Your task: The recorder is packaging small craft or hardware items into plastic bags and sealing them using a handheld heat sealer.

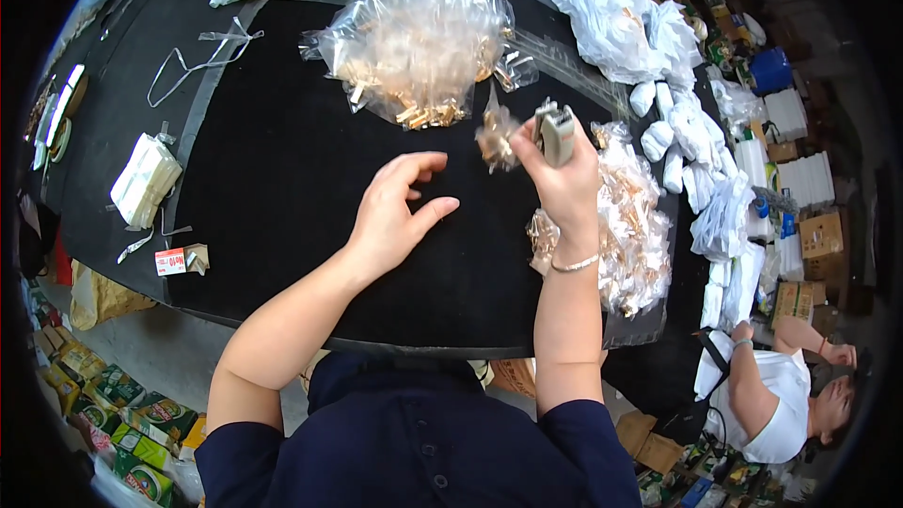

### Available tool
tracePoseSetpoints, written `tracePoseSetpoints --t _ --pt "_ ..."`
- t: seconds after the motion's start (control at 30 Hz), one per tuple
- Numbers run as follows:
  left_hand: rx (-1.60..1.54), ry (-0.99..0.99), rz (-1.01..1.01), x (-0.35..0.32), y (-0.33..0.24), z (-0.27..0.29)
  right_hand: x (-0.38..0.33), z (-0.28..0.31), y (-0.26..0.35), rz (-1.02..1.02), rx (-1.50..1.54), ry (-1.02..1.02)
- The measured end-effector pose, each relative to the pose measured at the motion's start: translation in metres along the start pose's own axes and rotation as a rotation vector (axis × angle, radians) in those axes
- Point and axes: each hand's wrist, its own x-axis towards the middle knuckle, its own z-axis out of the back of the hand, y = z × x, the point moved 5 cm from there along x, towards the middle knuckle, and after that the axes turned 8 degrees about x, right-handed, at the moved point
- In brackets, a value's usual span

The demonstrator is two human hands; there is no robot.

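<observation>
My right hand (571, 183) is closed around a small grey stapler (557, 139). A little clear bag with gold-coloured pieces (496, 139), smeared by motion, is at that hand's thumb tip; I cannot tell whether it is pinched there. My left hand (390, 212) is over the black tabletop (282, 150), thumb and fingers apart, holding nothing. Beyond the hands lies a heap of clear plastic bags (414, 38), gold-coloured pieces at its near side. Beside my right forearm is a pile of small filled bags (630, 226).
A stack of flat clear bags (146, 181) and a red-and-white small box (176, 261) lie at the left. White plastic bags (630, 19) line the far right edge. A co-worker (767, 395) in white sits at the right. Cartons (141, 414) crowd the lower left.
</observation>
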Motion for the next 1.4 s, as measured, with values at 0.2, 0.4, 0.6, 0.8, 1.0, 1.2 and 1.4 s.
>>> tracePoseSetpoints --t 0.2,0.4,0.6,0.8,1.0,1.2,1.4 --pt "-0.358 0.321 0.117 -0.002 0.013 -0.022 -0.061 -0.004 -0.009 -0.163 0.115 0.170" --pt "-0.381 0.407 0.289 -0.009 0.016 -0.025 -0.083 0.005 -0.033 -0.267 0.294 0.020" --pt "-0.263 0.379 0.261 -0.008 0.004 -0.019 -0.102 0.006 -0.038 -0.332 0.583 -0.038" --pt "0.159 0.458 -0.118 -0.003 -0.020 0.002 -0.118 -0.001 -0.041 -0.297 0.380 -0.063" --pt "0.374 0.414 -0.262 -0.008 -0.018 -0.001 -0.113 -0.004 -0.032 -0.212 0.234 -0.020" --pt "0.395 0.401 -0.287 -0.011 -0.011 -0.004 -0.084 -0.017 -0.021 -0.282 0.187 0.135" --pt "0.473 0.494 -0.176 -0.008 -0.007 -0.002 -0.093 -0.012 -0.007 -0.145 0.168 0.039"
